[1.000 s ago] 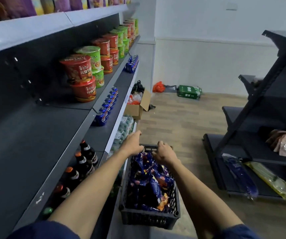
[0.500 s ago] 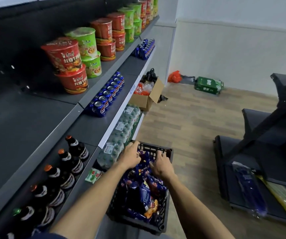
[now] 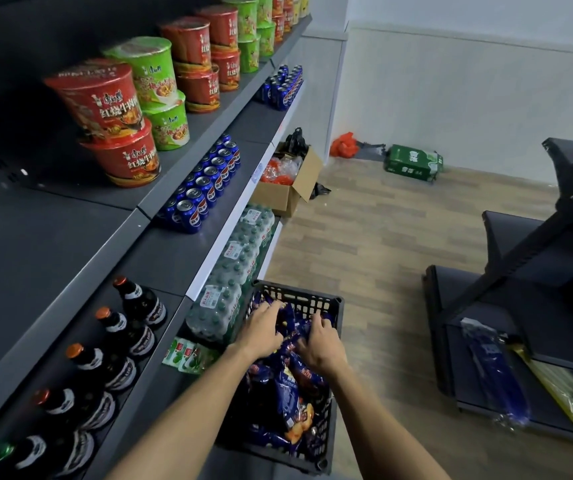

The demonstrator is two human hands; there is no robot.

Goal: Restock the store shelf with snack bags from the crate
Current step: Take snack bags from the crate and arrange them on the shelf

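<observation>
Both hands, left (image 3: 261,327) and right (image 3: 319,344), clutch blue snack bags (image 3: 290,393) inside the crate (image 3: 335,306); slippery bags could drop beside the crate.

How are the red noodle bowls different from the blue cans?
The red noodle bowls are big, wide tubs; the blue cans are small and slim. The bowls are stacked two high, the cans stand in single-layer rows. The bowls sit on a higher shelf, the cans one shelf down. Both stand upright, untouched by the hands.
</observation>
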